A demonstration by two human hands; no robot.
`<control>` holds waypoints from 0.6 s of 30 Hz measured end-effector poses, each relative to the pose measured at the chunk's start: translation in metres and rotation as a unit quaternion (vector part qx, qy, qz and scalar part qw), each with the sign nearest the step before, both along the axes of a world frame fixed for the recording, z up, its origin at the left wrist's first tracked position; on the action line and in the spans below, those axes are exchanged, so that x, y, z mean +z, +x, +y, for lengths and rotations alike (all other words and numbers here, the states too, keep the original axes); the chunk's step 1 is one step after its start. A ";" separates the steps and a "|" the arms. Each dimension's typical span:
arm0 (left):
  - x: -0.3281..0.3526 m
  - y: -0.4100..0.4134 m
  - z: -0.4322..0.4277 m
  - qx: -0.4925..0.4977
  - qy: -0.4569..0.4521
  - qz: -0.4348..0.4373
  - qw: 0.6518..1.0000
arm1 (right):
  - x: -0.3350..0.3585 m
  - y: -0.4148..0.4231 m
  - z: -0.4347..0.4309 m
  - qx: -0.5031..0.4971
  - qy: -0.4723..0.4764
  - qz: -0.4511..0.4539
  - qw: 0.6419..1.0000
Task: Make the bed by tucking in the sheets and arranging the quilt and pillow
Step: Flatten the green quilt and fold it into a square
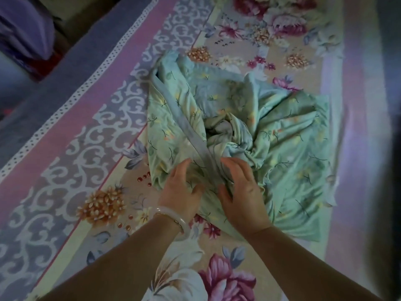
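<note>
Green floral quilt (249, 131) lies crumpled at frame centre on the flowered bed sheet (104, 205); left hand (181, 189) and right hand (242, 192), fingers spread, press flat on its near edge, gripping nothing; bracelet (173, 218) encircles left wrist.

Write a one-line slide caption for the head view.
Both hands, left hand and right hand, press into a crumpled green floral quilt on the flowered bedsheet.

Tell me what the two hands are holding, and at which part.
Both the left hand and the right hand rest on the near edge of the green quilt, beside its grey border strip. A closed grip cannot be told.
</note>
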State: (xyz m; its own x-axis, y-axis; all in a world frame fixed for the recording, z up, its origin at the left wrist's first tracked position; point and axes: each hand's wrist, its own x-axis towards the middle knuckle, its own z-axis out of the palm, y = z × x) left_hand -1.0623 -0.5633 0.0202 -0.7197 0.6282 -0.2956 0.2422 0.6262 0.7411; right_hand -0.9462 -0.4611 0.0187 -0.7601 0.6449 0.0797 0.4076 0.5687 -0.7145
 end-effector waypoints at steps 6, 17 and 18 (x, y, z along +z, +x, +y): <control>-0.023 -0.035 0.024 -0.093 -0.038 -0.062 0.993 | -0.020 -0.022 -0.006 -0.071 -0.116 -0.209 0.968; -0.030 -0.104 0.033 -0.039 -0.147 -0.193 0.969 | 0.001 -0.073 -0.040 -0.121 -0.193 -0.288 0.930; -0.034 -0.113 0.026 -0.033 -0.116 -0.245 0.962 | 0.002 -0.080 -0.039 -0.133 -0.196 -0.299 0.925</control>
